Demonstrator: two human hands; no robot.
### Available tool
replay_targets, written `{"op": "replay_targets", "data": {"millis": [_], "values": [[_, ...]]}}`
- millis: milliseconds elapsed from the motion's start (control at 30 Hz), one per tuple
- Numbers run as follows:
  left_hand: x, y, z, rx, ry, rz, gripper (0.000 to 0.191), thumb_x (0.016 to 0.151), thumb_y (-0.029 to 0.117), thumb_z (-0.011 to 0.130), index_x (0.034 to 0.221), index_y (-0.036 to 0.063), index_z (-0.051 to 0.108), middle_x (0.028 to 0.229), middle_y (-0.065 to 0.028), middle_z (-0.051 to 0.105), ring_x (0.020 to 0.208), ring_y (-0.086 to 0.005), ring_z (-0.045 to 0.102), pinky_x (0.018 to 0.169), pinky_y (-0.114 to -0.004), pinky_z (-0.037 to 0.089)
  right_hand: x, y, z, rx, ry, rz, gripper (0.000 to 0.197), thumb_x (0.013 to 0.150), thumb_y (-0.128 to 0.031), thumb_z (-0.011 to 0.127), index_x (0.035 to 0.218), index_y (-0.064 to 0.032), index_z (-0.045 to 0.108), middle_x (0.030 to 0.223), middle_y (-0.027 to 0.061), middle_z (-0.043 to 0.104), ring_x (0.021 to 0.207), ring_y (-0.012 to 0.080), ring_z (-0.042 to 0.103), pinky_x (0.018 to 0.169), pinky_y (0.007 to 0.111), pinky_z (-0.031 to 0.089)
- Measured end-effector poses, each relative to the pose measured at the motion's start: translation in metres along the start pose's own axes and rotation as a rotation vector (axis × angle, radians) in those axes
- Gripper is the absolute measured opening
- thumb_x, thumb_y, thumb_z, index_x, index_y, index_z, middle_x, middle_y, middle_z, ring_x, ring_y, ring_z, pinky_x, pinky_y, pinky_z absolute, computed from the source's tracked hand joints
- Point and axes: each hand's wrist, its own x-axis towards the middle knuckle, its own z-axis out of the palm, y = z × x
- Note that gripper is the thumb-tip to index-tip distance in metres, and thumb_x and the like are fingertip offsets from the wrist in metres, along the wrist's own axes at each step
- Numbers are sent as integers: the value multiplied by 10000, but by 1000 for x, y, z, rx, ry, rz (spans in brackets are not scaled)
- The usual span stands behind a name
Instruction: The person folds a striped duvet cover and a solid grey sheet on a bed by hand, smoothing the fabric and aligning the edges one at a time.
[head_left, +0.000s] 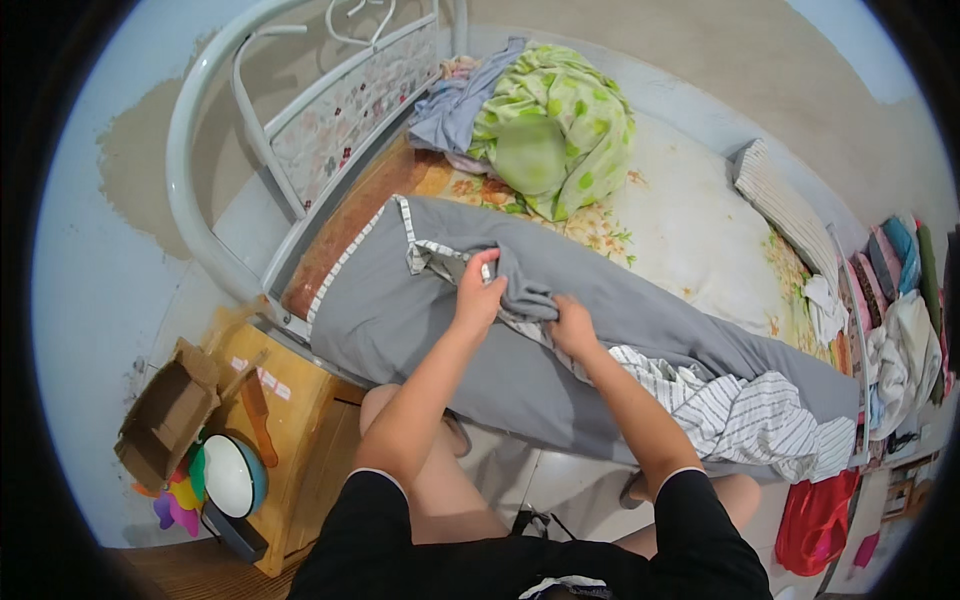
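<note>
A grey cloth cover (390, 315) with a striped white edging and underside lies along the near side of the bed. Its grey fabric is bunched up between my two hands near the middle. My left hand (480, 292) grips a fold of it, thumb raised beside the striped edge. Just to the right, my right hand (572, 327) clasps the same bunched fabric, its fingertips partly hidden. Striped white fabric (742, 412) lies crumpled to the right of my right forearm.
A green dotted quilt (592, 142) is heaped near the white metal headboard (225, 150). A striped pillow (784, 206) rests by the wall. On the wooden bedside cabinet (300, 420) stand a cardboard box (169, 420), a comb (259, 420) and an enamel bowl (231, 476). A red bag (814, 521) lies right.
</note>
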Motion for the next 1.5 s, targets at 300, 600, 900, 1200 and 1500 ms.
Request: {"op": "replay_targets", "data": {"millis": [300, 600, 900, 1200, 1500], "values": [[56, 12, -29, 579, 42, 631, 435, 762, -5, 527, 1191, 16, 461, 1188, -172, 542, 1077, -290, 531, 932, -339, 398, 94, 68, -51, 19, 367, 166, 260, 705, -6, 539, 964, 8, 539, 1043, 258, 542, 1001, 424, 495, 845, 417, 411], [61, 6, -43, -89, -281, -728, 708, 873, 566, 382, 1299, 2, 334, 1226, -246, 468, 1012, -364, 554, 847, -423, 460, 39, -66, -166, 413, 566, -92, 219, 790, 17, 471, 986, 6, 567, 890, 83, 619, 871, 177, 567, 769, 275, 426], [68, 38, -83, -763, -7, -448, 575, 873, 524, 403, 1157, 36, 512, 1147, -138, 563, 1046, -295, 540, 935, -430, 411, -64, -131, -95, 767, -367, 230, 385, 813, -68, 532, 1191, 7, 521, 1069, 49, 592, 986, 130, 516, 886, 252, 391], [78, -14, -128, 187, 248, -322, 231, 786, 102, 584, 967, -42, 569, 914, -113, 605, 830, -180, 561, 718, -308, 441, -60, -109, 3, 705, -991, -38, 494, 807, -91, 582, 1270, 5, 440, 1162, 65, 533, 1041, 140, 476, 913, 273, 375], [87, -18, -127, -90, 603, -226, 173, 855, 40, 448, 962, -28, 567, 876, -81, 590, 789, -155, 540, 720, -283, 428, 106, -130, 33, 560, -124, 212, 250, 824, -138, 604, 1046, -24, 593, 962, 102, 633, 849, 174, 595, 710, 294, 467]]}}
